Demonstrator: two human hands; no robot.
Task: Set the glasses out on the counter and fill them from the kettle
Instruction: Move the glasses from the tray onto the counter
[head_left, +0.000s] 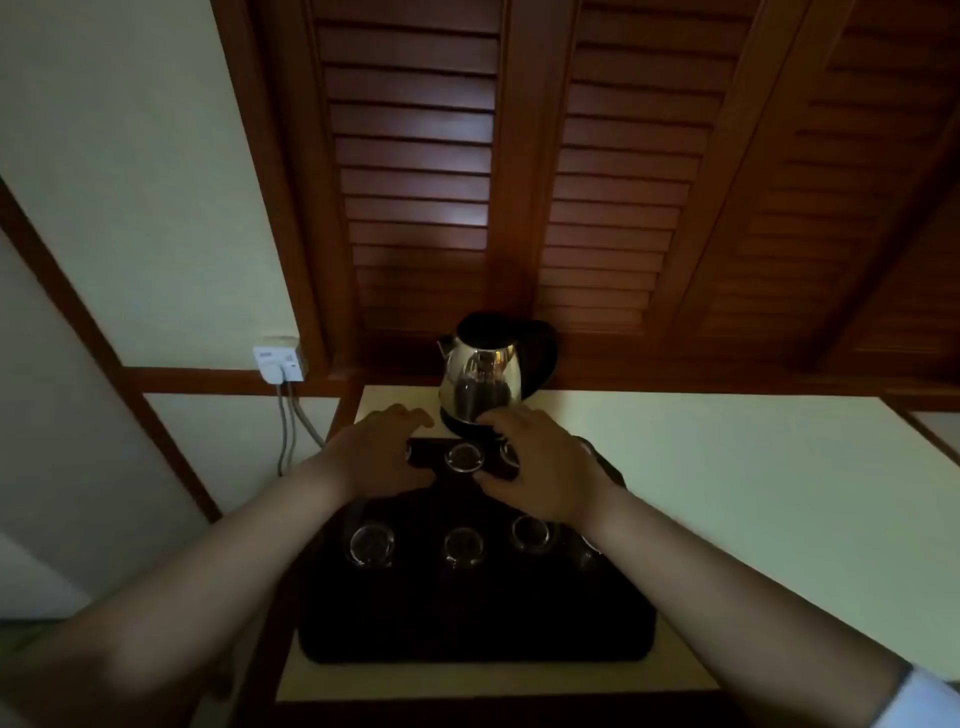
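Clear glasses upright on dark tray; steel kettle behind, on counter

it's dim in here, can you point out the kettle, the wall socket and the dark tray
kettle (480, 376), head view, on its shiny steel body
wall socket (278, 364), head view, on the white faceplate
dark tray (467, 618), head view, on the bare near part of its floor

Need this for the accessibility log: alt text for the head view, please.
Two hands, the left hand and right hand, reach over the back row of glasses on a dark tray, in front of a steel kettle. More glasses stand in a nearer row; the tray sits on a pale counter below louvred wooden doors. The scene is dim.
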